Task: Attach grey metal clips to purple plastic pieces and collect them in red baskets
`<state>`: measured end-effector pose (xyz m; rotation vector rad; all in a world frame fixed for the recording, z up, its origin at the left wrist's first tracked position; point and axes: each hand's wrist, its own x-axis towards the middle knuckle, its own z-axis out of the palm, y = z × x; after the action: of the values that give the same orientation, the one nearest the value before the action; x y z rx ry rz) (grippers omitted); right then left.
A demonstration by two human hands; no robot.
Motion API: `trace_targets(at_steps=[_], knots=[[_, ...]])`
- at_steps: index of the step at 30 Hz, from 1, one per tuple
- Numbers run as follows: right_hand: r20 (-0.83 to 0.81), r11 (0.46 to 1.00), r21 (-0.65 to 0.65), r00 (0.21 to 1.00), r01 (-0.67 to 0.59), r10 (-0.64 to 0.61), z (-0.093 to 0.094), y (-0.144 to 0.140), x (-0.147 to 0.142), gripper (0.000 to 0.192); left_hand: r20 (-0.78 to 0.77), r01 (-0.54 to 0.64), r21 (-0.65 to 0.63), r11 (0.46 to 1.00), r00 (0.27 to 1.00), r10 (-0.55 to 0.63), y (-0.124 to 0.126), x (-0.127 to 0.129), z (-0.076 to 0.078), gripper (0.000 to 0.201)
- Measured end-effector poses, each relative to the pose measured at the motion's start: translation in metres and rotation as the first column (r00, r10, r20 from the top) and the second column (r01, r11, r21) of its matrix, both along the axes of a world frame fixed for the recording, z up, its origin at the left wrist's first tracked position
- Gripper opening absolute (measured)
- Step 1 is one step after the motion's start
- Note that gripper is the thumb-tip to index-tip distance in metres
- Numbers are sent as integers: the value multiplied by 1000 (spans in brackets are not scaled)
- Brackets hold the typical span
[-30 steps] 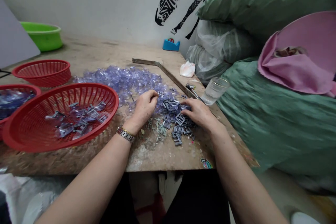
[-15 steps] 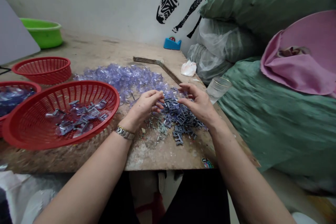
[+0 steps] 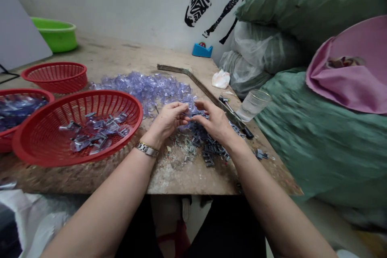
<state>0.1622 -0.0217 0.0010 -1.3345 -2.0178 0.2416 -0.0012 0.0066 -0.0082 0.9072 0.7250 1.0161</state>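
My left hand is closed in a pinch, a watch and a thin bangle at its wrist. Something small and dark shows at its fingertips, too small to name. Close against it, my right hand curves inward, its thumb tip by the left fingertips. Clear purple plastic shows between its thumb and forefinger; whether that is a held piece or the pile behind cannot be made out. Under the right hand lies a heap of small grey plastic clips. Behind both hands spreads a pile of clear purple plastic pieces.
A large red basket at left holds several purple pieces with grey clips. Two more red baskets and a green basin stand behind. A bent metal bar, a drinking glass and a blue tape dispenser lie rightward, beside green sacks.
My right hand has moved left, up to my left hand's fingertips. The view has shifted slightly, and a dark-tipped tool by the glass now shows.
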Motion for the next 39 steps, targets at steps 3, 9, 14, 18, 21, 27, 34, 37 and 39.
trace_targets(at_steps=[3,9,14,18,21,27,34,37,39], knots=[[172,993,23,978,113,-115,-6,3,6,19,-2,-127,-13,992,992,127,3,0,0,21],[450,973,21,867,229,-213,-15,2,-4,16,16,-178,12,984,984,177,6,0,-6,17],[429,972,-26,881,235,-202,-16,5,-8,11,-10,-166,30,986,986,167,6,0,-7,16],[327,970,-87,927,225,-185,-20,7,-1,6,-16,-129,29,991,991,130,5,1,-8,19],[269,971,-84,944,222,-192,-23,5,2,4,-17,-134,23,991,991,135,4,1,-8,18],[26,988,-56,989,144,-143,-25,1,8,3,-29,-129,-1,992,991,129,1,3,-4,14],[-221,992,-80,968,99,-115,-23,-2,13,6,-51,-101,19,995,993,102,0,4,-4,14],[-261,993,-74,959,93,-109,-22,-4,12,7,-63,-91,22,996,994,92,1,3,-6,15],[-275,992,-69,954,104,-119,-21,-6,10,8,-70,-79,29,996,994,81,1,3,-7,14]])
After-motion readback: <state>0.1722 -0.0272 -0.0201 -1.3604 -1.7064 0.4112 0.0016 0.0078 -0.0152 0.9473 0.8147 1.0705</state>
